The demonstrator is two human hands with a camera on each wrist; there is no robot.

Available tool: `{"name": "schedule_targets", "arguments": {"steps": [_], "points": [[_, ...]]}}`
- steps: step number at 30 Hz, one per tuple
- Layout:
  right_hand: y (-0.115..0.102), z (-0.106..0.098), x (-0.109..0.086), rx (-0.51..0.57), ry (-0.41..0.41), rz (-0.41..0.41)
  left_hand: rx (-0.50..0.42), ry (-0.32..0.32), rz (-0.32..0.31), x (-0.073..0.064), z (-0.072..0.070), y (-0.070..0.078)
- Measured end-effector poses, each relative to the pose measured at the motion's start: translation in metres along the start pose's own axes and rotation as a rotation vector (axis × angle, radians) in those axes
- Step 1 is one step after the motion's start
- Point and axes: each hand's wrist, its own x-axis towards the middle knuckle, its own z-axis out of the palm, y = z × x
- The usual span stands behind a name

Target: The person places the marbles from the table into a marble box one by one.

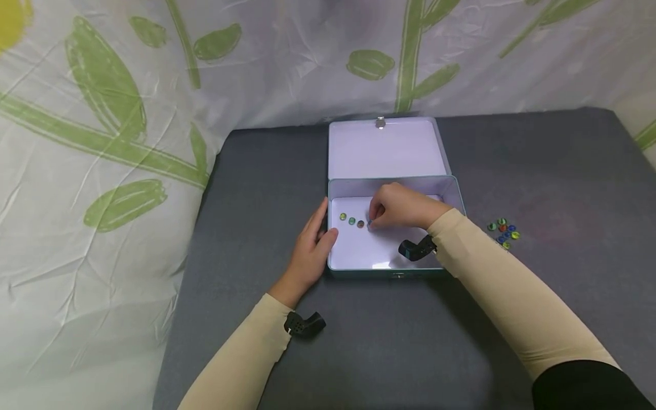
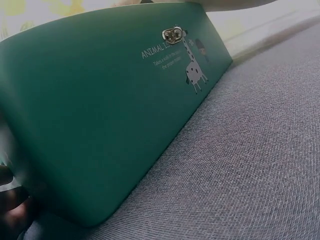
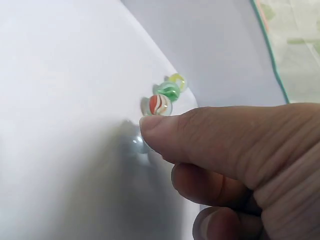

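Note:
An open green tin box [image 2: 100, 100] with a white inside stands on the table, its lid [image 1: 386, 148] folded back. My right hand [image 1: 402, 206] reaches into it, thumb and forefinger pinching a bluish clear marble [image 3: 139, 143] at the floor of the box. Beside that marble, a red-and-white marble [image 3: 160, 105], a green marble [image 3: 168, 91] and a yellow marble [image 3: 177, 81] run in a row toward the left wall. My left hand [image 1: 306, 253] rests against the box's left side, fingers fairly straight along the wall and thumb at the rim.
Several loose marbles [image 1: 503, 228] lie on the grey cloth [image 1: 564, 239] to the right of the box. A metal clasp [image 1: 380, 122] sits on the lid's far edge. Behind the table hangs a white curtain [image 1: 287, 68] with green leaves.

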Motion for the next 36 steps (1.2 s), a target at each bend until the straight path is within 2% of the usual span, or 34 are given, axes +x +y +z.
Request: {"name": "schedule_targets", "arguments": {"steps": [8, 15, 19, 21, 28, 36], "points": [[0.002, 0.003, 0.003, -0.020, -0.025, -0.013, 0.018, 0.002, -0.005, 0.000, 0.000, 0.001], [0.002, 0.004, 0.003, -0.005, -0.042, -0.014, 0.003, 0.002, 0.016, 0.000, 0.000, 0.000], [0.003, 0.001, 0.000, 0.018, -0.011, -0.015, 0.007, -0.002, 0.000, 0.000, 0.000, 0.001], [0.003, -0.001, -0.002, 0.034, 0.017, -0.006, 0.001, -0.006, -0.011, 0.000, 0.000, 0.004], [0.004, -0.006, -0.005, 0.038, 0.074, -0.007, -0.006, -0.011, -0.018, -0.003, -0.003, 0.038], [0.001, -0.010, -0.010, 0.073, 0.101, 0.035, 0.001, -0.009, -0.018, -0.003, -0.003, 0.039]]}}
